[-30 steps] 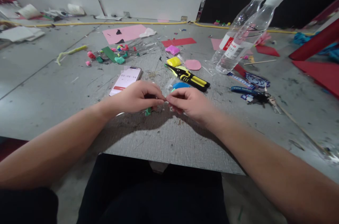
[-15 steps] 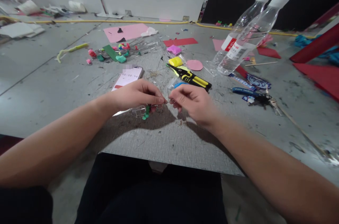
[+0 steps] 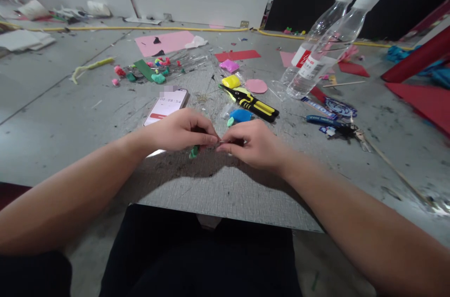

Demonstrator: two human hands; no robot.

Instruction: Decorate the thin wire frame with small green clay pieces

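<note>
My left hand (image 3: 184,129) is closed, thumb against fingers, over the near part of the table. It pinches a thin wire (image 3: 220,142), and a dark green clay-like piece (image 3: 193,152) hangs below its fingers. My right hand (image 3: 255,144) meets it fingertip to fingertip, also pinching at the wire; most of the wire is hidden by the fingers. Just beyond the right hand lie a blue clay lump (image 3: 241,115) and a small mint-green lump (image 3: 230,122). Yellow-black pliers (image 3: 255,104) rest farther back. A phone (image 3: 167,106) showing a timer lies behind the left hand.
Two clear plastic bottles (image 3: 311,72) stand at the right, behind a lanyard with keys (image 3: 351,130). Yellow clay (image 3: 231,82), purple clay (image 3: 229,65) and a pink disc (image 3: 256,85) lie mid-table. Several coloured bits surround a green strip (image 3: 143,70). The table edge (image 3: 225,217) is close to my lap.
My right hand has turned and moved slightly lower, its fingertips closing up against the left. The wire loops below the left hand are now mostly out of sight. The view has shifted slightly.
</note>
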